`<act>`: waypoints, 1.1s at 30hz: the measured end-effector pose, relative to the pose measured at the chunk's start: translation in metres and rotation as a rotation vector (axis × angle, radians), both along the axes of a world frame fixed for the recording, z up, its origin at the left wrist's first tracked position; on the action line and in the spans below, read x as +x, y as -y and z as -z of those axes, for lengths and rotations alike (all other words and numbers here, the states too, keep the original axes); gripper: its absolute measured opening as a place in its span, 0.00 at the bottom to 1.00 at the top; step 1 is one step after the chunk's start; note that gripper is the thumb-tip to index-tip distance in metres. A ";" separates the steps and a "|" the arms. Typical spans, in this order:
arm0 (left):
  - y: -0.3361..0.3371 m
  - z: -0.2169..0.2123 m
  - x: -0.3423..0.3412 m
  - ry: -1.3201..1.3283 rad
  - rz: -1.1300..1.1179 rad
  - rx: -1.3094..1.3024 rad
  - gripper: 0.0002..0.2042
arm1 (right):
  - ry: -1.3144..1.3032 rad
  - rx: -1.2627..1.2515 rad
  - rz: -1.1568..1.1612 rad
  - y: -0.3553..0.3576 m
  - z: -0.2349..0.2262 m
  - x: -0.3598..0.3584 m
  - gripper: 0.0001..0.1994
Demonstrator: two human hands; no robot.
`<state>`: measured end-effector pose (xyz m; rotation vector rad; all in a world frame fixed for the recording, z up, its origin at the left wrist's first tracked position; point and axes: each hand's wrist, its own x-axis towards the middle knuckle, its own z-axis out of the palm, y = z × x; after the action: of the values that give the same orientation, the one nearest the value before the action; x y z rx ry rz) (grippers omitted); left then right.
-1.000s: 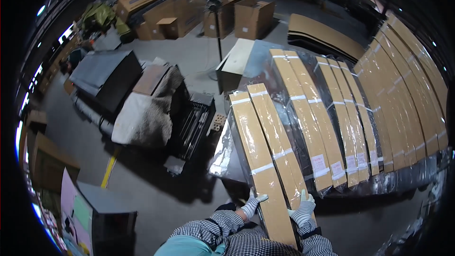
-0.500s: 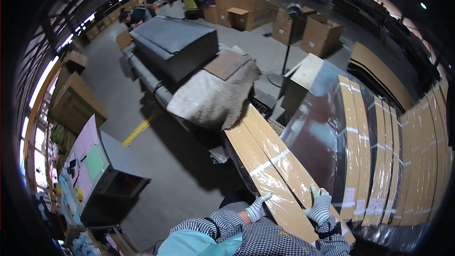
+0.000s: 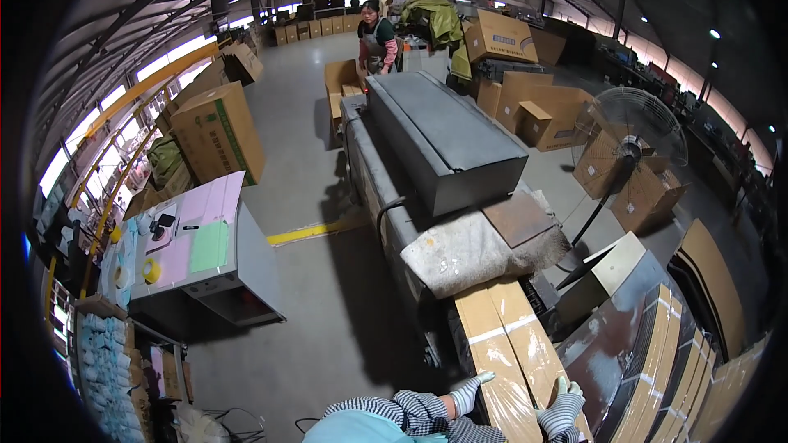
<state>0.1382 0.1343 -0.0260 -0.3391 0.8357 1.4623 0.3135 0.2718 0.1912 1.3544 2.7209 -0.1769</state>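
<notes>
Two long, narrow cardboard packs lie side by side in front of me, a left pack [image 3: 497, 361] and a right pack [image 3: 533, 353], both in shiny clear film with a white band across. Their far ends pass under a grey cloth [image 3: 455, 258] draped over the near end of a long grey machine [image 3: 460, 148]. My left hand [image 3: 466, 396], in a striped glove, grips the left pack's outer edge, thumb stretched on top. Bent over the right pack's edge is my right hand [image 3: 561, 410], gloved alike. The undersides of the packs and some fingertips are hidden.
More wrapped packs [image 3: 657, 353] lean in a row at my right. A standing fan [image 3: 630, 143] is beyond them. At left stands a grey cabinet [image 3: 261, 258] with tape and sheets on top. A co-worker [image 3: 379, 43] stands beyond the machine, near an open carton [image 3: 338, 78].
My view has swung up and to the left, so the packs and hands appear lower. Both hands stay on the packs. The co-worker, bent over before, now stands upright.
</notes>
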 end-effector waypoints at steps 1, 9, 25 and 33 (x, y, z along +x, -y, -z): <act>-0.005 -0.002 -0.007 -0.002 -0.015 0.018 0.40 | 0.039 0.004 0.006 -0.005 0.001 -0.007 0.56; -0.019 -0.007 -0.034 -0.040 -0.092 0.062 0.37 | -0.014 -0.062 -0.003 -0.020 0.000 -0.037 0.57; -0.089 0.024 -0.140 -0.016 -0.345 0.100 0.36 | -0.100 -0.097 -0.179 -0.134 0.066 -0.158 0.49; -0.139 -0.020 -0.179 -0.491 -0.407 -0.334 0.37 | -0.624 -0.027 -0.125 -0.137 0.095 -0.188 0.28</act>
<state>-0.0408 0.2736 -0.0063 -0.4244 1.4810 1.8189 0.1250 0.4092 0.0961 1.2804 3.2636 -0.7354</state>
